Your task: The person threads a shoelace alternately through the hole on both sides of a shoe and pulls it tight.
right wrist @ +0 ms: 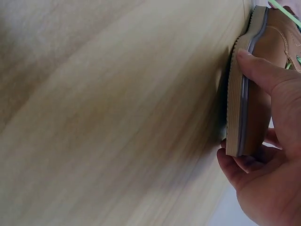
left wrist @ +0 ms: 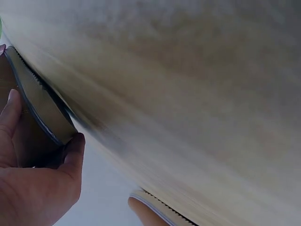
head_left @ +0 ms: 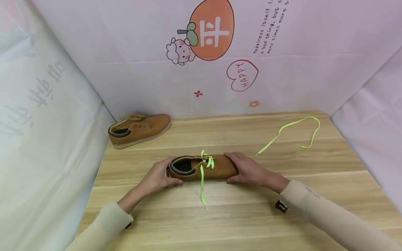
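A brown leather shoe (head_left: 223,167) lies sideways in front of me, its opening to the left and toe to the right. My left hand (head_left: 159,176) grips the heel, thumb along the near side. At the toe, my right hand (head_left: 249,170) holds the shoe with thumb and fingers on opposite sides. A neon yellow-green shoelace (head_left: 202,188) runs through the eyelets, one long end trailing toward me over the table. In the right wrist view, the pale ridged sole (right wrist: 237,103) shows close over the wood, with fingertips at its toe edge.
A second brown shoe (head_left: 150,127), with no lace in its eyelets, stands at the back left. Another yellow-green lace (head_left: 281,130) lies loosely curved at the back right. The wooden table (head_left: 176,219) meets printed white cloth walls (head_left: 141,80) at the back and sides.
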A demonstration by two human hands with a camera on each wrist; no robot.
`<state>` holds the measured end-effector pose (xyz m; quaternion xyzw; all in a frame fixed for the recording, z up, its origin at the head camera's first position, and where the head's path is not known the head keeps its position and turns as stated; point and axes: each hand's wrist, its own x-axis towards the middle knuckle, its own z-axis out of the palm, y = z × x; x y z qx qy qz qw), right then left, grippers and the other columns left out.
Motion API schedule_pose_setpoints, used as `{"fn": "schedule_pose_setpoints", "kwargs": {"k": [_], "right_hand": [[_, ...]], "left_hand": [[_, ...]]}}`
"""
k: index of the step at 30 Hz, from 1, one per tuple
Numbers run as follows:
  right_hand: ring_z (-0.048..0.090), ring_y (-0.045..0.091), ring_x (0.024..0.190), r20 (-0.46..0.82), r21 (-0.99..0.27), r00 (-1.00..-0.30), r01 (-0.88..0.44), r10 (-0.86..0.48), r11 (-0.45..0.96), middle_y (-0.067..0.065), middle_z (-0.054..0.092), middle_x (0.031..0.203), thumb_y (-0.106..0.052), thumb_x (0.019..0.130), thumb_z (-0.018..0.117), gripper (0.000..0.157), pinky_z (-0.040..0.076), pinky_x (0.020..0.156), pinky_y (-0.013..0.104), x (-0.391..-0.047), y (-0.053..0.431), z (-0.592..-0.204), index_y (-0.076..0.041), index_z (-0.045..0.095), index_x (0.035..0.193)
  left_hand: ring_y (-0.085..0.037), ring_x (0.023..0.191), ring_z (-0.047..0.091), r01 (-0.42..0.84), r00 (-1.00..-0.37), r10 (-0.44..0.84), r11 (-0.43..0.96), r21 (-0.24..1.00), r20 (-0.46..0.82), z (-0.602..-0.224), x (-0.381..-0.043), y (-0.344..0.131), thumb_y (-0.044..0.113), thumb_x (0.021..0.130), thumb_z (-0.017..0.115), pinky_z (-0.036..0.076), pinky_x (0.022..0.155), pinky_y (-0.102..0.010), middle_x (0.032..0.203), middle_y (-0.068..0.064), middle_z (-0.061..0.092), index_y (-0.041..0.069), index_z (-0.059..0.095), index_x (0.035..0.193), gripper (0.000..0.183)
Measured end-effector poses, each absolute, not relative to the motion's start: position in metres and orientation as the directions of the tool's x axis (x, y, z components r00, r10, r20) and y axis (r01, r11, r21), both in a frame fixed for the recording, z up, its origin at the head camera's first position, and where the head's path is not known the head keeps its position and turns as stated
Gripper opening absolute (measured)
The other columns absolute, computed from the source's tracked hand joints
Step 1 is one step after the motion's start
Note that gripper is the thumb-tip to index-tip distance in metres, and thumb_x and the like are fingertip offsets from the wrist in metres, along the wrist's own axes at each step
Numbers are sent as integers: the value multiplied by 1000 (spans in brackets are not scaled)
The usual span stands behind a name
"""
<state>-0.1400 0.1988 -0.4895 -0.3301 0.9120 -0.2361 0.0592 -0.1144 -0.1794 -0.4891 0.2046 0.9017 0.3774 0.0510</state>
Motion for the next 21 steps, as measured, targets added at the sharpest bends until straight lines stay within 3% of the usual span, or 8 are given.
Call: {"fn": "schedule_pose_setpoints", "kwargs": {"k": [12,21], "right_hand": [[64,37,124,70,-473,-780,-575,-622,668,24,64,138,-32,74,99,98,53,104,53,-153,197,-470,5,49,150],[63,39,127,45,-455,-803,-546,-594,703,25,62,142,-29,73,99,100,51,106,54,-187,200,-445,5,48,152]], "left_hand": [[-31,119,70,338,-909,415,681,650,37,-470,-126,-175,24,73,100,55,102,-49,130,-11,73,7,60,143,82],[-33,115,71,368,-902,427,695,617,56,-443,-165,-169,22,73,100,57,99,-49,128,-17,73,1,60,142,82]]}}
